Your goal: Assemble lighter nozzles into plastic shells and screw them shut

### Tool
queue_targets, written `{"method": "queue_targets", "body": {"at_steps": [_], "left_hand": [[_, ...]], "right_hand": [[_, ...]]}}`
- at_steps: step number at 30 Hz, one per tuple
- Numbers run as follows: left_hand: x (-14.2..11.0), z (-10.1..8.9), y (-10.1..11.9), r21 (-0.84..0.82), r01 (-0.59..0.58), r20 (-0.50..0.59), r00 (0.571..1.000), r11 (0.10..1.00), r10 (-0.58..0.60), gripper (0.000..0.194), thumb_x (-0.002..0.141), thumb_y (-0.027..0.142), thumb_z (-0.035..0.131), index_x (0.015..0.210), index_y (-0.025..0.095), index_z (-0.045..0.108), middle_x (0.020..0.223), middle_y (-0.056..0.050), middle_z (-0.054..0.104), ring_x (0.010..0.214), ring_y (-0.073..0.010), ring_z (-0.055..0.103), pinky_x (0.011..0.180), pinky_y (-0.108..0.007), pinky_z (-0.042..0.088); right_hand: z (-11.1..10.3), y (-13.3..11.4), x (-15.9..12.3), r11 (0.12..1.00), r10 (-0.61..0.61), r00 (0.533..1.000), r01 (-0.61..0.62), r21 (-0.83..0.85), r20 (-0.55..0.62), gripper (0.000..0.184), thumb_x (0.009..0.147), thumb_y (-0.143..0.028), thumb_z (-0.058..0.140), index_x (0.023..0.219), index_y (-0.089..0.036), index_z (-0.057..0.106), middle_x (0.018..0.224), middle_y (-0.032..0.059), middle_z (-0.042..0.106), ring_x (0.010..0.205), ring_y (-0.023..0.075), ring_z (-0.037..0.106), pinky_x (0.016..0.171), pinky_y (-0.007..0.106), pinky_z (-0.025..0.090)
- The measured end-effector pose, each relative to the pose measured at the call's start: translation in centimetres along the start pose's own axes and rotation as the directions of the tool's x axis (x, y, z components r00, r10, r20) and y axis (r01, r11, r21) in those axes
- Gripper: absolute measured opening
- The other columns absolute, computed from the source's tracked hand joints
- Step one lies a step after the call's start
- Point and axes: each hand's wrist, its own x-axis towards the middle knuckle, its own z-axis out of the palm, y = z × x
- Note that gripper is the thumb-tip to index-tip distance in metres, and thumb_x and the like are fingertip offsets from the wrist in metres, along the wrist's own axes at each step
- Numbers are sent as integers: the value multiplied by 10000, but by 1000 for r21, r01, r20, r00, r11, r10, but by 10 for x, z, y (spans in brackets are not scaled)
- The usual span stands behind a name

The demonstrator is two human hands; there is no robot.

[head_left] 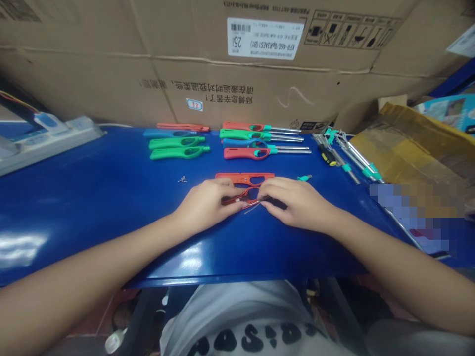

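Between my hands, low over the blue table, is a red lighter casing half (253, 194) with a finger loop. My left hand (210, 200) is closed on its left end, thumb and fingers pinching the edge. The fingers of my right hand (287, 200) are bent at the loop's right side, around a thin wire (252, 207) that sticks out below. Just behind them lies another orange-red casing half (233, 176), its hollow side up. A small teal nozzle piece (305, 178) rests beyond my right hand. Some tiny metal parts (182, 179) lie to the left.
Assembled long-nose lighters (245, 153) lie in a row at the back, with green casings (178, 153) to their left. A yellow-black screwdriver (327, 156) and metal tubes (361, 160) are on the right. A power strip (48, 141) stands at far left; a large carton (166, 64) walls off the back.
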Motion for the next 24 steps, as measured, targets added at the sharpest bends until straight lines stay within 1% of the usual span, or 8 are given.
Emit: {"method": "queue_targets", "body": {"at_steps": [2,5,9,13,19,24], "left_hand": [[0,0,1,-2,3,1,1000,1000,-3,265,926,381,651,1135,277,776,925,-37,701,783,-175,648,724,-280,497],[0,-1,2,-4,5,4,1000,1000,-5,264,928,386,649,1134,279,776,926,-38,705,773,-173,650,731,-282,505],[0,-1,1,-5,-13,-2,1000,1000,13,259,928,381,650,1129,279,777,925,-42,710,774,-174,655,742,-283,517],[0,0,0,1,-26,-6,1000,1000,26,257,926,373,657,1135,281,775,922,-42,717,774,-179,662,737,-285,517],[0,0,-2,0,-34,-13,999,999,34,260,920,379,667,1134,278,775,949,-51,735,808,-193,685,761,-295,525],[1,0,-2,-16,-42,-16,999,999,41,240,914,374,675,1108,280,781,972,-52,747,850,-206,701,795,-310,537]], "right_hand": [[-1,-1,0,1000,-10,1000,10,-5,-14,148,969,-215,534,1026,-203,669,1066,57,714,991,204,668,795,306,511],[-3,-1,-1,1000,-4,999,3,-24,-47,153,966,-221,544,1015,-211,689,1090,58,702,931,179,679,739,281,500],[-5,1,-2,999,-2,998,-1,-41,-65,151,950,-202,554,986,-211,701,1011,43,723,883,166,689,686,266,484],[-6,1,-3,997,-30,997,25,-69,-68,161,944,-202,564,965,-219,723,1011,33,747,898,173,706,702,276,496],[-8,0,-4,984,-105,991,91,-155,-83,169,941,-212,575,963,-205,743,999,34,766,896,192,723,722,299,512],[-8,1,-5,979,-120,990,106,-175,-77,186,950,-227,565,941,-211,750,1030,37,768,906,191,725,744,298,520]]}}
